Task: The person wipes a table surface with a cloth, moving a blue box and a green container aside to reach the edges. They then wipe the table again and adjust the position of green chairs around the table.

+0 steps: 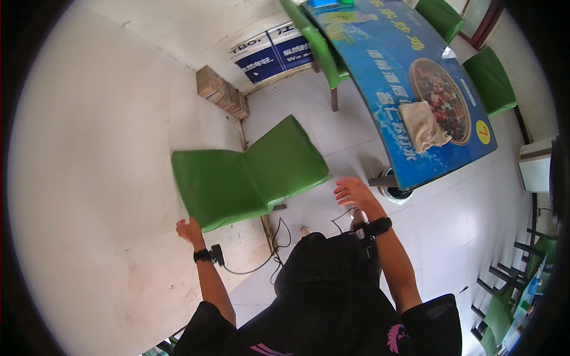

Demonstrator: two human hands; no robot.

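A green-covered chair (249, 169) stands in front of me, close to the wall. My left hand (189, 231) is at the outer lower corner of its backrest; whether the fingers grip that corner I cannot tell. Just off the chair's right edge is my right hand (354, 193), holding nothing, its fingers apart and slightly curled. To the upper right, a folded beige cloth (423, 127) lies on a table with a blue printed top (387, 89). Both wrists wear black straps with small devices and cables.
Stacked bricks (222, 91) sit against the wall (111, 133). Another green chair (318, 44) is at the table's left side, with more on its right. A lined bin (396, 193) stands under the table's near corner. Cables (278, 249) hang near my legs.
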